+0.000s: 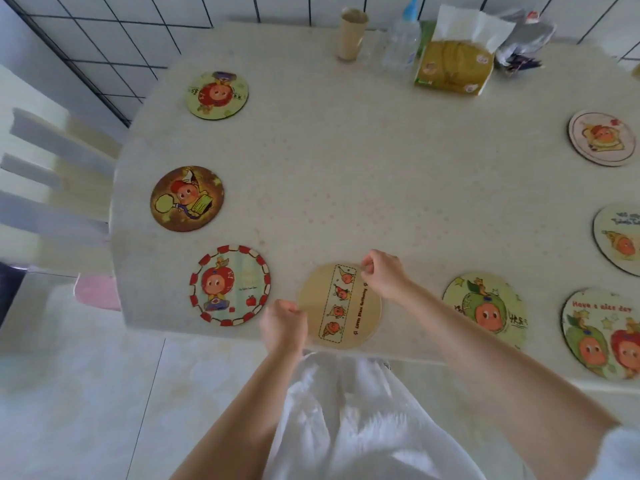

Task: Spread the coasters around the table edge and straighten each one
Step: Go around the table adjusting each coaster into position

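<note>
A pale yellow round coaster [341, 306] with a dotted strip of small figures lies flat at the near table edge. My left hand [283, 325] pinches its lower left rim. My right hand [382, 275] pinches its upper right rim. Several other cartoon coasters lie around the edge: a red-bordered one [229, 285], a brown one [187, 198], a green one [217, 95] on the left, a green-figure one [485, 306] and a "Have a nice day" one [602, 332] on the right.
The cream table [346, 168] holds a paper cup [352, 34], a plastic bottle [401, 39], a tissue pack [453, 65] and a grey bag [523, 39] at the far side. Two more coasters [602, 137] [618, 237] lie at the right. A slatted chair [52, 181] stands left.
</note>
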The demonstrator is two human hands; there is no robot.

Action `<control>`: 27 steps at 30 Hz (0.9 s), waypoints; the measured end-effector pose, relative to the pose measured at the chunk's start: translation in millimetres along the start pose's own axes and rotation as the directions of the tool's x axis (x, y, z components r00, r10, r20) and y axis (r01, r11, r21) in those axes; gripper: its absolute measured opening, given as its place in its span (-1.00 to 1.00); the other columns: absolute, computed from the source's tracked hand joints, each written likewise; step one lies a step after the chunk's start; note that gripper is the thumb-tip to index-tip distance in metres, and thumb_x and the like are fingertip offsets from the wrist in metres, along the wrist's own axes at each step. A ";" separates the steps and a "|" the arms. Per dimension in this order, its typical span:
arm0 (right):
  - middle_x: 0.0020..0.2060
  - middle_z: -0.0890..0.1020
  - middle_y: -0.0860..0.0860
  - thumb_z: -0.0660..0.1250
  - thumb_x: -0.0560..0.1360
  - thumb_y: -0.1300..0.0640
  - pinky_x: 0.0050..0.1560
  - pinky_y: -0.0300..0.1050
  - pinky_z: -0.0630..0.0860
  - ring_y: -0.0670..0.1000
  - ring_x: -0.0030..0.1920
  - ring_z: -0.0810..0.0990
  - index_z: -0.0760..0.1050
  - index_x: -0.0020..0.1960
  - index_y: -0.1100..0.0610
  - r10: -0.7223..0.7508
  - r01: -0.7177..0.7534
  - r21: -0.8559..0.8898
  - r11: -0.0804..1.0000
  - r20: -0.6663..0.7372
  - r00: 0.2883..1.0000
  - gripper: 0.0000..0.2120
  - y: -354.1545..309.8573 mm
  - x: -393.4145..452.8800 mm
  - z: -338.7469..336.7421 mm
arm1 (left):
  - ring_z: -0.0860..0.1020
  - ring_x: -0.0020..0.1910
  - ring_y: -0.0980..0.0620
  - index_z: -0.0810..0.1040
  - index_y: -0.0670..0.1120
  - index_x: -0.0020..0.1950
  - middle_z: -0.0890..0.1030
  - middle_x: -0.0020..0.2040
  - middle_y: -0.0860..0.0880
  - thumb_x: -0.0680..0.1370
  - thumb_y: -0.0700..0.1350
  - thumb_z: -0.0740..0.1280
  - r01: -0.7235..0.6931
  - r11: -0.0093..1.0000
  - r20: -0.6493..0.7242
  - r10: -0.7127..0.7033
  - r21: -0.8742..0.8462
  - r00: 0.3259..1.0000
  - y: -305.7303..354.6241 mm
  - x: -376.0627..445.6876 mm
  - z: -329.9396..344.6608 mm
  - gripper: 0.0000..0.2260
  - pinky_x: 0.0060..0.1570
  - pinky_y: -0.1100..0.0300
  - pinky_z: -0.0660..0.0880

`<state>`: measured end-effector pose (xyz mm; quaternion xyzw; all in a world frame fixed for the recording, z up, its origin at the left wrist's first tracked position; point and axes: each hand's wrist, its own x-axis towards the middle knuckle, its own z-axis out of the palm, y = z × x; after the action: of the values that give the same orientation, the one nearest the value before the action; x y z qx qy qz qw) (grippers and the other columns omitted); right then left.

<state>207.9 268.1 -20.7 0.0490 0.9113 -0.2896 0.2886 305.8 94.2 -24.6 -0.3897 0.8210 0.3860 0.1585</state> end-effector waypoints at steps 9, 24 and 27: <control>-0.08 0.58 0.14 0.26 0.51 0.24 0.06 0.10 0.52 0.14 -0.03 0.55 0.51 0.05 0.30 0.235 -0.213 0.237 0.948 -0.070 0.969 -0.83 9.6 -12.8 11.0 | 0.55 -0.32 0.03 0.59 -0.01 -0.26 0.62 -0.31 0.02 0.41 -0.29 0.39 0.021 0.992 0.232 0.008 -0.122 0.973 11.4 20.2 -12.0 -0.83 -0.34 0.23 0.48; -0.20 0.63 0.11 0.29 0.52 0.27 -0.34 -0.15 0.62 0.11 -0.21 0.65 0.54 -0.01 0.22 0.485 -0.335 0.647 0.685 -0.061 0.872 -0.92 52.5 -73.5 40.4 | 0.63 -0.06 -0.05 0.61 -0.08 -0.09 0.65 -0.13 -0.04 0.40 -0.38 0.39 -0.116 0.979 0.453 0.182 -0.170 0.873 61.5 52.5 -10.4 -0.78 0.07 -0.02 0.60; -0.25 0.65 0.05 0.28 0.47 0.27 -0.22 0.00 0.64 0.07 -0.25 0.66 0.53 -0.10 0.14 0.426 -0.320 0.494 0.808 -0.115 0.897 -0.92 56.3 -72.2 37.4 | 0.62 0.00 -0.11 0.61 -0.15 -0.02 0.66 -0.06 -0.14 0.42 -0.42 0.35 -0.105 0.975 0.457 0.184 -0.194 0.870 64.1 55.9 -7.7 -0.76 0.10 -0.05 0.58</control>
<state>300.9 299.6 -33.7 0.3273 0.8139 -0.4282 0.2170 221.1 84.9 -18.3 -0.2329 0.7501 0.5459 0.2917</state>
